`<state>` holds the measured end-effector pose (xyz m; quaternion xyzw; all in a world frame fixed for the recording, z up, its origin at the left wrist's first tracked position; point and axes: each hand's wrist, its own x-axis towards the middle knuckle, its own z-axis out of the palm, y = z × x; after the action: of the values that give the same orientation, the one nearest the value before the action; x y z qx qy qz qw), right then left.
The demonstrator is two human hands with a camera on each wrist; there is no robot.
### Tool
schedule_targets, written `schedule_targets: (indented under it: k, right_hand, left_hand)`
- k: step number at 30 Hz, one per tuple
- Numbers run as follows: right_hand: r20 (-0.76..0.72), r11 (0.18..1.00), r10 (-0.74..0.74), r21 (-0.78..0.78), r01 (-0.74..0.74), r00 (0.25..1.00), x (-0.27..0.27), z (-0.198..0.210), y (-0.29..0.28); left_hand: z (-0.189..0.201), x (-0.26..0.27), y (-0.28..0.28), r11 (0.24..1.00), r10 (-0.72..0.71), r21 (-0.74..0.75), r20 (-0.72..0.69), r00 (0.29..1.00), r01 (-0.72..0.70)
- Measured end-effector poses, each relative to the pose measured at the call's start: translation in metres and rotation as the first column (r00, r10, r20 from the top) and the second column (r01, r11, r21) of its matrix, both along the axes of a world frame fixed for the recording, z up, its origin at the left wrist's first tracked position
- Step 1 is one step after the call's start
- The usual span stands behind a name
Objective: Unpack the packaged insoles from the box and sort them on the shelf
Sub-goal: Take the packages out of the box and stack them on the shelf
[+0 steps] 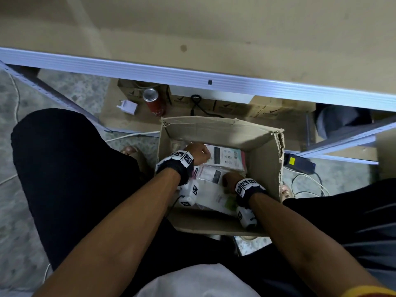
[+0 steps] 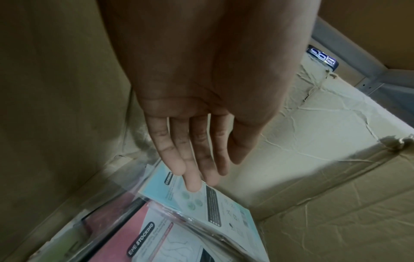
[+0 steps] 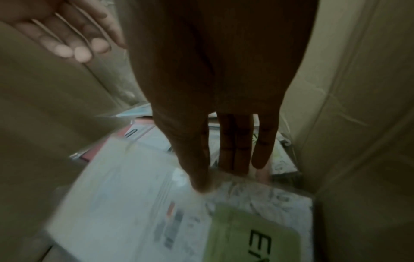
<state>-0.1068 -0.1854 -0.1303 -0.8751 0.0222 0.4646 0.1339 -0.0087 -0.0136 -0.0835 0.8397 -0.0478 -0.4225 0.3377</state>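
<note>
Both forearms reach into box (image 1: 263, 168); left hand (image 2: 201, 106) and right hand (image 3: 224, 106) flat-fingered, grasping nothing, over packets (image 2: 224, 209) at 12 o'clock — judged light, floppy, slippery film; pinch an edge.

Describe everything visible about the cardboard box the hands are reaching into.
The cardboard box is brown corrugated board, open at the top, standing upright on the floor between the person's legs, below the shelf edge. Its right wall is torn and ragged along the top rim; the inner walls are creased and wrinkled. Inside lie flat plastic-wrapped packages printed in pink, light blue and green. The left hand and right hand both reach in, fingers extended toward the packages, with no grip closed yet.
</note>
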Motion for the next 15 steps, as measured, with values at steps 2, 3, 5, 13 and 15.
schedule_targets:
  k: [2,3,5,13,15]
  right_hand:
    - [-0.006,1.000,0.026,0.009,-0.026,1.000,0.002,0.002,0.001]
    - [0.009,1.000,0.026,0.003,-0.026,1.000,0.004,0.002,0.000]
    - [0.078,0.999,0.016,-0.036,-0.013,0.997,0.008,0.004,-0.004]
    - [0.138,0.994,-0.106,-0.005,0.108,0.985,0.012,0.006,-0.009]
    - [0.126,0.993,-0.120,0.004,0.121,0.985,0.011,0.006,-0.009]
  left_hand:
    - [-0.001,0.000,0.001,1.000,-0.005,0.013,0.008,1.000,0.005]
    - [-0.002,0.000,0.002,1.000,-0.002,0.016,0.014,1.000,0.001]
    - [-0.004,0.000,0.003,1.000,0.008,0.015,0.018,1.000,-0.009]
    - [-0.007,-0.004,0.002,1.000,0.024,0.019,0.021,0.999,-0.024]
    - [-0.006,-0.004,0.001,1.000,0.023,0.011,0.012,1.000,-0.023]
